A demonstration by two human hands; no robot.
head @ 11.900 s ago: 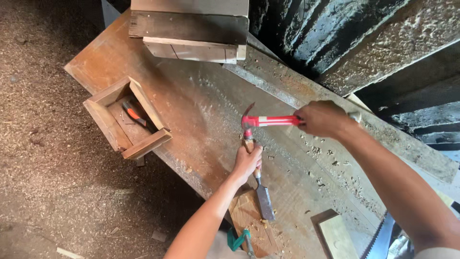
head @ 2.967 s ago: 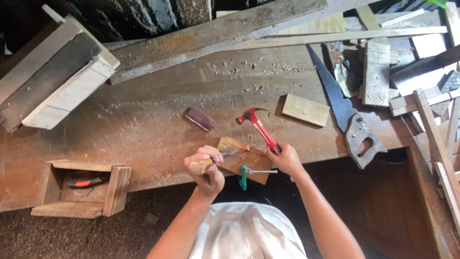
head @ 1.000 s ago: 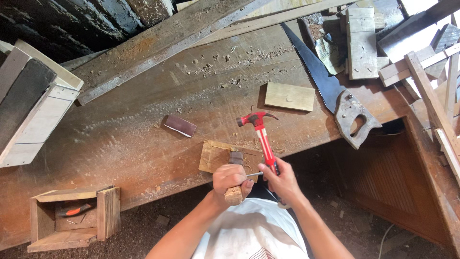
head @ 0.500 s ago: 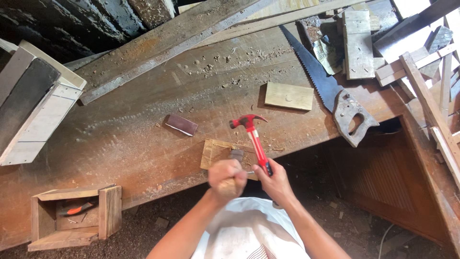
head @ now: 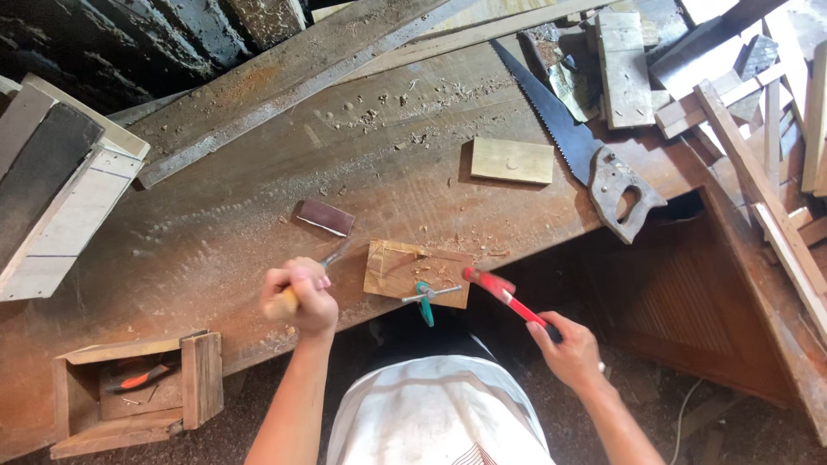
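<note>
- The block (head: 418, 272), a small flat piece of pale wood, lies at the near edge of the bench (head: 215, 232), held by a green clamp (head: 425, 300) that bites its front edge.
- A shallow recess looks partly cut into the block's top: a raised lip shows along its left and back edges, and loose chips lie on it and just beyond. By that look the cutting is begun but not finished; the floor of the recess is rough.
- The left hand (head: 300, 293) is closed in a fist round the wooden handle of a chisel (head: 323, 265), whose blade points at the block's left edge; whether the tip touches the wood I cannot tell.
- The right hand (head: 568, 349) is wrapped round the grip of a red hammer (head: 504, 293), its head low, just beside the block's right end and blurred.
- A dark sanding block (head: 326, 218) lies just behind the chisel.
- Further back rest a second pale board (head: 512, 160) and a handsaw (head: 586, 146).
- An open wooden box (head: 138, 392) with an orange-handled tool inside sits at the bench's left end.
</note>
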